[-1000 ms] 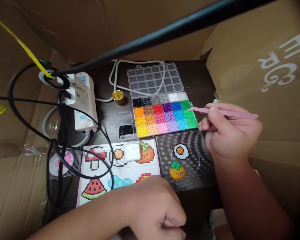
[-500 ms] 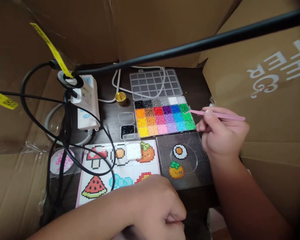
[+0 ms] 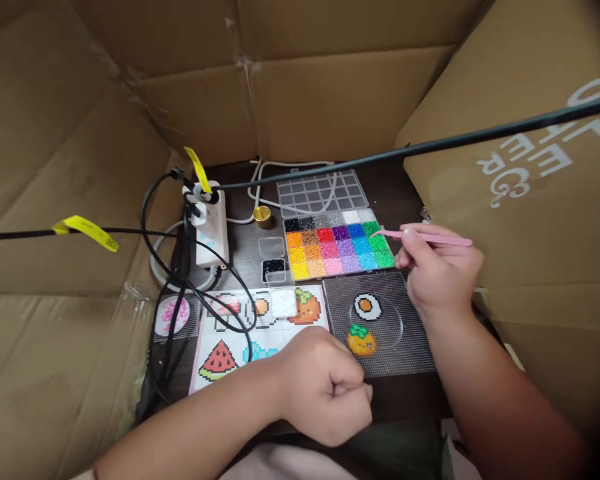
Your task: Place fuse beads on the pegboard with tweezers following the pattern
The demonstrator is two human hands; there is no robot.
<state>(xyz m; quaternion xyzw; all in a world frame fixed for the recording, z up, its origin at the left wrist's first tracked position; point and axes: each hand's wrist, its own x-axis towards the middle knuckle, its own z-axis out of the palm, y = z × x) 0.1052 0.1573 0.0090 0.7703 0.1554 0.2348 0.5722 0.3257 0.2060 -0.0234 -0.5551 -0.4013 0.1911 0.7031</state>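
The right hand [image 3: 439, 270] pinches a pair of pink tweezers [image 3: 447, 239] between thumb and fingers, its side close to the right edge of the bead case [image 3: 343, 273], with the tips pointing left over the column of green beads [image 3: 381, 259]. Little has shifted at the hands over the last second: the tips keep to the upper green compartments, and the left hand [image 3: 330, 387] stays curled into a loose fist at the near side of the bench [image 3: 245, 257], beside the pattern sheet [image 3: 280, 333], nothing visible in its grip. What has changed most is the viewpoint, which now takes in more of the cardboard wall [image 3: 320, 100] behind and sets the black cable [image 3: 410, 148] lower across the view. On the clear pegboard [image 3: 405, 353], in front of the case, the fried-egg design [image 3: 368, 307] and the orange fruit design [image 3: 361, 343] look the same as before, so I judge the work to be at choosing or picking up a bead, with none freshly placed. Whether the tips touch the beads or already grip one is too small to tell.
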